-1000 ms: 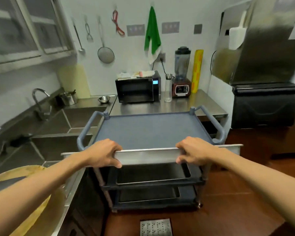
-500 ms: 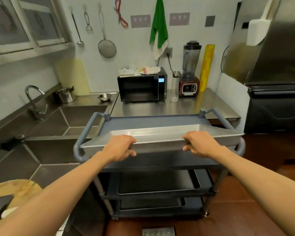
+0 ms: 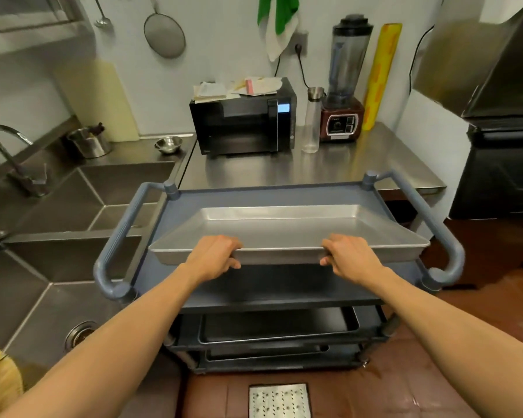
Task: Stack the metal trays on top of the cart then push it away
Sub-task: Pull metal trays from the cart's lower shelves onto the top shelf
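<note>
A shallow silver metal tray (image 3: 284,230) hangs over the top shelf of a grey three-shelf cart (image 3: 272,194), its far edge low near the shelf and its near edge raised. My left hand (image 3: 215,256) grips the tray's near rim on the left. My right hand (image 3: 349,256) grips the same rim on the right. Two darker trays lie lower in the cart, one on the middle shelf (image 3: 278,327) and one on the bottom shelf (image 3: 266,352).
Deep steel sinks (image 3: 73,267) with a tap (image 3: 9,158) lie to the left. Behind the cart a steel counter (image 3: 314,167) carries a black microwave (image 3: 242,125), a bottle and a blender (image 3: 343,86). A dark appliance (image 3: 501,164) stands right. A floor drain grate (image 3: 280,399) is below.
The tray has moved forward and down over the cart's top shelf, its far edge dropping toward the shelf. Both hands kept their grip on the near rim.
</note>
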Motion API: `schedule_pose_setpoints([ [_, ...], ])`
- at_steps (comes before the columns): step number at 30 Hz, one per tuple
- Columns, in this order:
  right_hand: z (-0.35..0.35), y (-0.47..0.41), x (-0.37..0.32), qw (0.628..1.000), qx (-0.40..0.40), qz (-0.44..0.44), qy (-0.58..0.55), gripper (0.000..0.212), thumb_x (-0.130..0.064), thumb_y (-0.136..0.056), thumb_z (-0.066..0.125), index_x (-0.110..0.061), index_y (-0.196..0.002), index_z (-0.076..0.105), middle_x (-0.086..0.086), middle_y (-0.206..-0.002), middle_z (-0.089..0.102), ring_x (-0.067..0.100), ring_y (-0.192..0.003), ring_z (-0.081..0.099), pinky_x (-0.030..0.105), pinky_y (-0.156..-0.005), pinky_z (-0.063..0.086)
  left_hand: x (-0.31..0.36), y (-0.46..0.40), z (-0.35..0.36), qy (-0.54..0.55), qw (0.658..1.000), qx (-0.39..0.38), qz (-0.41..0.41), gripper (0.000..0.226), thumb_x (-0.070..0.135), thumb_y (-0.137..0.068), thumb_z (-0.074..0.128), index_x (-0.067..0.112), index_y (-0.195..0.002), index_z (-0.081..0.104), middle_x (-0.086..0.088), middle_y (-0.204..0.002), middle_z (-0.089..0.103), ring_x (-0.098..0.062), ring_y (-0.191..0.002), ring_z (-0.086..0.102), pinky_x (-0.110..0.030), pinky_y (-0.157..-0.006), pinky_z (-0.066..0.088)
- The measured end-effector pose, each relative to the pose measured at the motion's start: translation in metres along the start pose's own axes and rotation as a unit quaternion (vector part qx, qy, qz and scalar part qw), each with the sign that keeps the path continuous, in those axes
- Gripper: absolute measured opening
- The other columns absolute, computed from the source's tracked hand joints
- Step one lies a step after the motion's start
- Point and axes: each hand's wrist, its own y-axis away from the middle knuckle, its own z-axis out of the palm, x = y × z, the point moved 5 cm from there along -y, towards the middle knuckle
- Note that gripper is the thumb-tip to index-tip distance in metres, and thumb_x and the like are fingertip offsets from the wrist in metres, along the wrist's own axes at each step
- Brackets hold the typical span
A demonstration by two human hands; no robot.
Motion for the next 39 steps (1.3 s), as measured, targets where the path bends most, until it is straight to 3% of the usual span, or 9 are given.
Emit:
schedule_pose_setpoints([
  [7, 0.036, -0.025, 0.016, 0.999, -0.04, -0.014, 0.003, 0.02, -0.031, -0.09, 0.059, -0.013, -0.085, 0.055, 0.009, -0.091, 0.064, 0.03, -0.082, 0.062, 0.032, -0.06, 0.035, -0.004, -0.03, 0.034, -0.006, 0.999, -0.03, -0.012, 0.02, 0.03, -0.083, 0.067, 0.018, -0.076, 0.053, -0.003, -0.089, 0.065, -0.025, -0.081, 0.06, -0.035, -0.068, 0.046],
  [12, 0.074, -0.034, 0.016, 0.994, -0.105, -0.002, 0.025, 0.007, -0.012, -0.089, 0.056, -0.008, -0.092, 0.061, 0.013, -0.099, 0.064, 0.035, -0.09, 0.061, 0.035, -0.061, 0.035, -0.012, -0.046, 0.081, -0.01, 0.997, -0.07, -0.022, 0.012, 0.022, -0.088, 0.061, 0.012, -0.083, 0.057, -0.009, -0.096, 0.063, -0.034, -0.087, 0.06, -0.038, -0.068, 0.043],
  [20, 0.138, -0.019, 0.012, 0.983, -0.172, 0.063, 0.025, 0.023, 0.001, -0.084, 0.054, -0.009, -0.103, 0.063, 0.011, -0.107, 0.063, 0.031, -0.1, 0.057, 0.036, -0.074, 0.044, -0.018, -0.035, 0.158, 0.029, 0.993, -0.09, -0.069, 0.014, 0.024, -0.089, 0.059, 0.013, -0.096, 0.065, -0.009, -0.1, 0.065, -0.033, -0.092, 0.061, -0.038, -0.071, 0.045],
  [22, 0.14, -0.01, -0.001, 0.989, -0.13, 0.068, -0.003, 0.032, 0.004, -0.081, 0.055, -0.007, -0.111, 0.06, 0.013, -0.111, 0.06, 0.031, -0.103, 0.053, 0.039, -0.082, 0.045, -0.016, -0.024, 0.167, 0.079, 0.992, -0.05, -0.087, 0.021, 0.026, -0.089, 0.062, 0.012, -0.105, 0.065, -0.009, -0.102, 0.065, -0.031, -0.094, 0.061, -0.038, -0.074, 0.047],
  [25, 0.135, 0.013, -0.049, 0.995, -0.015, -0.036, -0.09, 0.036, 0.006, -0.07, 0.059, -0.004, -0.105, 0.059, 0.015, -0.102, 0.058, 0.032, -0.092, 0.052, 0.04, -0.075, 0.045, -0.001, 0.001, 0.17, 0.066, 0.995, 0.07, -0.037, 0.026, 0.014, -0.087, 0.062, 0.005, -0.11, 0.058, -0.014, -0.103, 0.059, -0.033, -0.091, 0.057, -0.043, -0.077, 0.048],
  [28, 0.167, 0.051, -0.109, 0.973, -0.068, -0.173, -0.14, 0.023, -0.003, -0.074, 0.059, -0.009, -0.096, 0.057, 0.011, -0.095, 0.056, 0.028, -0.084, 0.05, 0.039, -0.07, 0.045, 0.033, 0.032, 0.185, 0.037, 0.989, 0.117, 0.086, 0.019, 0.007, -0.083, 0.053, 0.006, -0.103, 0.054, -0.012, -0.095, 0.054, -0.03, -0.084, 0.051, -0.038, -0.076, 0.041],
  [31, 0.231, 0.083, -0.131, 0.953, -0.221, -0.159, -0.135, 0.024, -0.005, -0.08, 0.056, -0.006, -0.104, 0.057, 0.014, -0.105, 0.055, 0.03, -0.094, 0.051, 0.041, -0.08, 0.045, 0.065, 0.058, 0.237, 0.041, 0.988, -0.012, 0.149, 0.022, 0.012, -0.079, 0.056, 0.011, -0.101, 0.055, -0.006, -0.097, 0.056, -0.024, -0.086, 0.052, -0.036, -0.075, 0.046],
  [35, 0.314, 0.091, -0.112, 0.937, -0.324, -0.062, -0.111, 0.032, -0.003, -0.082, 0.055, -0.003, -0.114, 0.055, 0.017, -0.118, 0.053, 0.031, -0.105, 0.051, 0.041, -0.089, 0.044, 0.056, 0.076, 0.328, 0.106, 0.974, -0.198, 0.035, 0.032, 0.013, -0.084, 0.056, 0.013, -0.116, 0.051, -0.005, -0.118, 0.054, -0.02, -0.107, 0.051, -0.032, -0.095, 0.043],
  [39, 0.396, 0.072, -0.075, 0.948, -0.31, 0.025, -0.073, 0.043, 0.0, -0.082, 0.058, -0.002, -0.124, 0.048, 0.02, -0.126, 0.05, 0.033, -0.114, 0.049, 0.042, -0.097, 0.043, 0.017, 0.062, 0.403, 0.113, 0.968, -0.212, -0.071, 0.045, 0.009, -0.082, 0.06, 0.008, -0.125, 0.047, -0.014, -0.127, 0.054, -0.028, -0.117, 0.051, -0.037, -0.102, 0.041],
])
